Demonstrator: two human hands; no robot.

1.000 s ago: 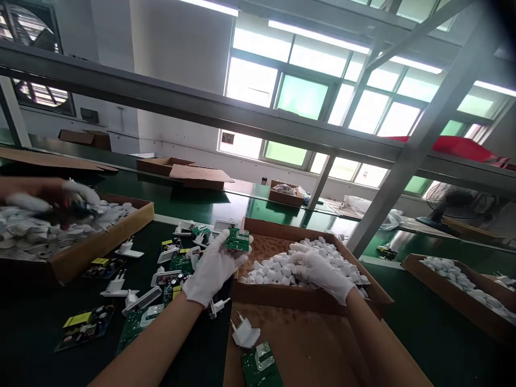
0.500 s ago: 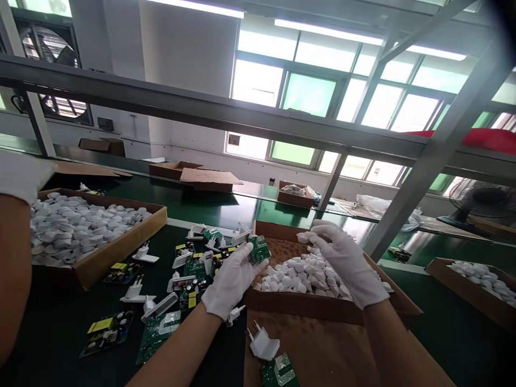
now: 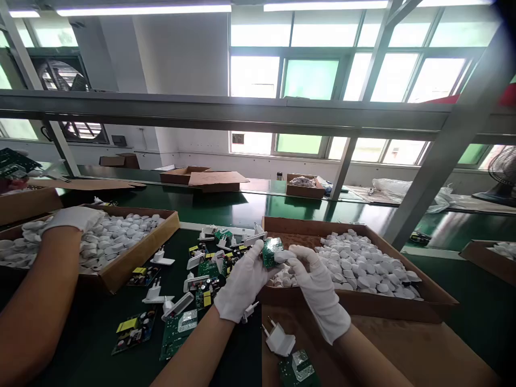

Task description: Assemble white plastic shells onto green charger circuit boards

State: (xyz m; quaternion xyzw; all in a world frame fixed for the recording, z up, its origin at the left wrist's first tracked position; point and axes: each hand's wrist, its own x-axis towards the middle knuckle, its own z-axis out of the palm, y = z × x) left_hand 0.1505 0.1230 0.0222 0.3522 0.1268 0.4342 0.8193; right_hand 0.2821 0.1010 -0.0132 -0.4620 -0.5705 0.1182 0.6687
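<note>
My left hand [image 3: 242, 285], in a white glove, grips a small green circuit board [image 3: 271, 250] between thumb and fingers. At the board's right edge, my gloved right hand [image 3: 318, 287] pinches a small white piece [image 3: 284, 256]; it appears to touch the board. Behind that hand stands a cardboard box [image 3: 358, 306] holding a heap of similar white pieces [image 3: 358, 263]. To the left of my left hand lie several circuit boards [image 3: 209, 269] mixed with white plug housings [image 3: 177, 306]. Nearer me, a two-pin plug housing [image 3: 279, 339] and another board [image 3: 298, 370] rest on brown cardboard.
On the left, a co-worker's gloved hand [image 3: 76, 217] reaches into another box [image 3: 121, 269] of white pieces. A slanted metal post [image 3: 435, 161] rises behind my box on the right. More boxes [image 3: 217, 180] stand across the green bench [image 3: 242, 212].
My right hand has moved left from over the box, bringing the white piece to the circuit board in my left hand. The view has levelled. A co-worker's hand is now in the left box.
</note>
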